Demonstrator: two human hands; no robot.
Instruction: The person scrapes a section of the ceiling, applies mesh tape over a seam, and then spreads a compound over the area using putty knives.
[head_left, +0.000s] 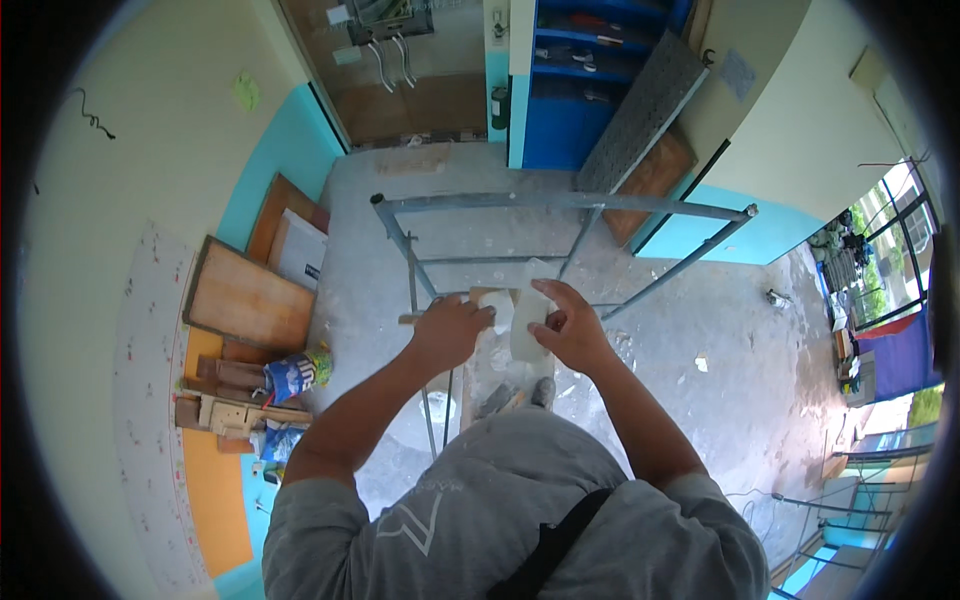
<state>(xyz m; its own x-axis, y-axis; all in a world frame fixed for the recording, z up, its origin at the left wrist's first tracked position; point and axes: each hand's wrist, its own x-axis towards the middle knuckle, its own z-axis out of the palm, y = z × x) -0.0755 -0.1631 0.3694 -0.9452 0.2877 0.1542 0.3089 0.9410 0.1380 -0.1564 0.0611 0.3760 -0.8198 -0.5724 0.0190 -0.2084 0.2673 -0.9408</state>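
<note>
A pale, milky-white flat piece with a smooth, slightly see-through look (528, 335) is at the right hand (572, 325), in front of the person's chest and above the narrow plank. It is longer than it is wide, with softly rounded outlines and a fainter, almost clear upper end; its lower part looks more solid and faintly greenish-white. What it is made of cannot be told. The right hand is partly closed, thumb and forefinger well apart along the piece's right edge, holding it, the other fingers bent inward.

The left hand (452, 328) is curled, its fingertips beside a small bright white patch (494, 312) with an uneven outline. A short tan stub, like the end of a handle (408, 319), shows at the hand's outer side. Whether the fingers grip the patch or the stub cannot be told, since the back of the hand covers them.

Below lies the narrow, white-smeared plank (488, 368), with a grey shoe (543, 392) on it. Grey tubular metal scaffolding (480, 203) stands just beyond both hands, over the speckled grey concrete floor (670, 370).
</note>
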